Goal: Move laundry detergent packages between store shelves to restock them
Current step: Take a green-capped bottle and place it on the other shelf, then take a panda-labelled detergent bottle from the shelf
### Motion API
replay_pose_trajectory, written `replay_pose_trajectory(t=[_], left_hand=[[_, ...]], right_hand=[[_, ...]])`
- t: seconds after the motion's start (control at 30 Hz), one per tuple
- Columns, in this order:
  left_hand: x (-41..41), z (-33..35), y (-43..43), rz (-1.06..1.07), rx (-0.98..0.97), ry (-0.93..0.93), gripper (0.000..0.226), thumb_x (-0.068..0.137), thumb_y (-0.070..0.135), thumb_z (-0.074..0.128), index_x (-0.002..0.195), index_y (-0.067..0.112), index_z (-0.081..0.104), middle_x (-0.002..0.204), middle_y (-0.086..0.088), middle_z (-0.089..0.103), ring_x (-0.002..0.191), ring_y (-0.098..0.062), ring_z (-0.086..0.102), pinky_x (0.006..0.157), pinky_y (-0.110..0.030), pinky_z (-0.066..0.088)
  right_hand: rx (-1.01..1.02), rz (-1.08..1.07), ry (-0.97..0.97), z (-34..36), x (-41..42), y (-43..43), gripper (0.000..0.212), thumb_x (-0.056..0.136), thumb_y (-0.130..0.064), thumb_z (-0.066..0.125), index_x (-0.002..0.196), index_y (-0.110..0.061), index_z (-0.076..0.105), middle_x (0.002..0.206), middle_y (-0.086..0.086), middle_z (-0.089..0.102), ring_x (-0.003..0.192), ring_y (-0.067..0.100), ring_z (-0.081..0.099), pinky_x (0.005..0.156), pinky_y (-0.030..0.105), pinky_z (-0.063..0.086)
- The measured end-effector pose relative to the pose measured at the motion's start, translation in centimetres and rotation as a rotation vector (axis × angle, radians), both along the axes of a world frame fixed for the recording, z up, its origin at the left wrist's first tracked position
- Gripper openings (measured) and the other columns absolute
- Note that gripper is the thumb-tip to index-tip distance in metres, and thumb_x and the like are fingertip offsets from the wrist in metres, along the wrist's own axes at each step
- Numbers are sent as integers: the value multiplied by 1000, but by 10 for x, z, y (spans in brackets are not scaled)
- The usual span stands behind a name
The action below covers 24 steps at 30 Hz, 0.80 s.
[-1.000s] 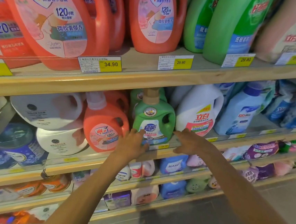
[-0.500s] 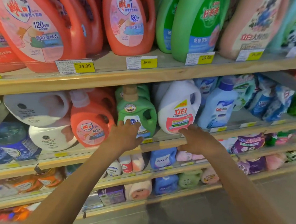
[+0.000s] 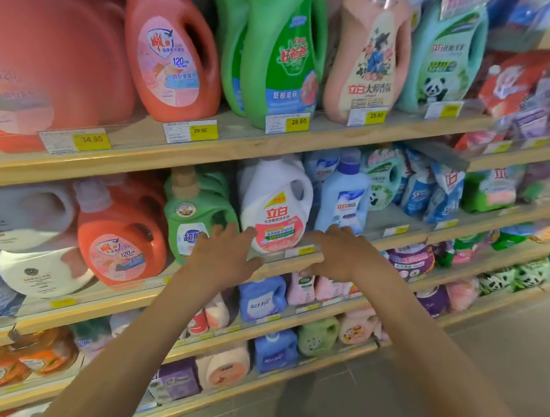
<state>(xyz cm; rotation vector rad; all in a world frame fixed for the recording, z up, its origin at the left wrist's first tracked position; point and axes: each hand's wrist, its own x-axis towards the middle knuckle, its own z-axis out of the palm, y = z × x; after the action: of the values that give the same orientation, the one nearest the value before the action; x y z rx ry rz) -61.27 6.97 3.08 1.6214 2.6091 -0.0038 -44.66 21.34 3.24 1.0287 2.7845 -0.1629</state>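
A white detergent jug [image 3: 276, 201] with a red and pink label stands on the middle wooden shelf [image 3: 131, 290]. My left hand [image 3: 224, 254] is just left of its base with fingers spread, empty, partly covering the green jug [image 3: 196, 211] beside it. My right hand [image 3: 338, 251] reaches in at the jug's lower right with fingers apart, in front of a light blue bottle [image 3: 343, 198]. Neither hand grips anything.
The top shelf [image 3: 239, 144] carries big orange jugs [image 3: 171, 50], a green jug [image 3: 278, 54], a pink bottle [image 3: 368, 59] and a teal panda bottle [image 3: 444, 60]. An orange jug [image 3: 119, 237] and white jugs [image 3: 21, 214] stand left. Lower shelves hold small bottles and pouches. Grey floor [image 3: 452, 376] lies at the right.
Both hands have shifted right along the middle shelf, from around the green jug to either side of the white jug. The view has turned right as well.
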Motion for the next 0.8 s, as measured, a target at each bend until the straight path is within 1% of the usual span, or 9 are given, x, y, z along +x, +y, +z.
replay_pose_trajectory(t=[0.13, 0.2, 0.33, 0.43, 0.5, 0.6, 0.7, 0.8], left_hand=[[19, 13, 14, -45, 51, 2, 57, 97, 56, 48, 146, 28, 38, 140, -7, 46, 131, -33, 44, 103, -46, 41], [26, 22, 25, -59, 79, 6, 58, 96, 56, 49, 146, 29, 38, 142, -6, 44, 131, -33, 43, 104, -46, 42], [38, 39, 55, -88, 136, 21, 57, 97, 53, 50, 148, 30, 38, 149, -4, 40, 136, -30, 40, 103, -44, 43], [46, 51, 81, -110, 170, 29, 56, 98, 54, 49, 147, 29, 39, 148, -3, 41, 134, -31, 42, 101, -44, 43], [50, 59, 103, -127, 197, 34, 54, 98, 53, 49, 145, 29, 41, 148, -3, 42, 133, -31, 43, 101, -44, 42], [59, 74, 139, -135, 255, 7, 53, 98, 52, 50, 145, 30, 41, 150, 0, 42, 136, -28, 42, 104, -43, 41], [68, 92, 178, -131, 306, -1, 51, 97, 50, 52, 143, 29, 44, 144, -1, 45, 132, -28, 44, 104, -42, 42], [75, 107, 216, -128, 380, -75, 49, 96, 49, 57, 141, 30, 49, 145, 0, 48, 132, -26, 46, 104, -42, 43]], right_hand=[[11, -54, 9, 15, 29, 11, 72, 91, -50, 61, 150, -24, 30, 147, 12, 35, 137, 35, 34, 102, 47, 38], [29, -65, 13, 24, 42, 19, 74, 92, -50, 59, 153, -25, 26, 150, 11, 32, 138, 34, 32, 103, 47, 38], [36, -97, 54, 36, 66, 47, 74, 93, -50, 59, 154, -26, 25, 154, 10, 28, 140, 34, 31, 107, 48, 36], [39, -130, 83, 48, 82, 73, 75, 93, -50, 59, 155, -26, 25, 156, 10, 25, 144, 35, 27, 111, 50, 35], [59, -139, 98, 56, 92, 94, 73, 93, -49, 59, 154, -25, 26, 155, 10, 27, 143, 35, 27, 109, 51, 37], [99, -161, 112, 71, 107, 128, 73, 94, -47, 58, 155, -25, 25, 155, 10, 27, 142, 35, 29, 108, 52, 38], [117, -168, 104, 90, 121, 165, 73, 94, -48, 58, 155, -26, 25, 159, 11, 22, 144, 36, 27, 111, 52, 36], [146, -165, 116, 111, 133, 207, 72, 93, -50, 59, 153, -25, 29, 157, 11, 26, 142, 35, 32, 109, 50, 39]])
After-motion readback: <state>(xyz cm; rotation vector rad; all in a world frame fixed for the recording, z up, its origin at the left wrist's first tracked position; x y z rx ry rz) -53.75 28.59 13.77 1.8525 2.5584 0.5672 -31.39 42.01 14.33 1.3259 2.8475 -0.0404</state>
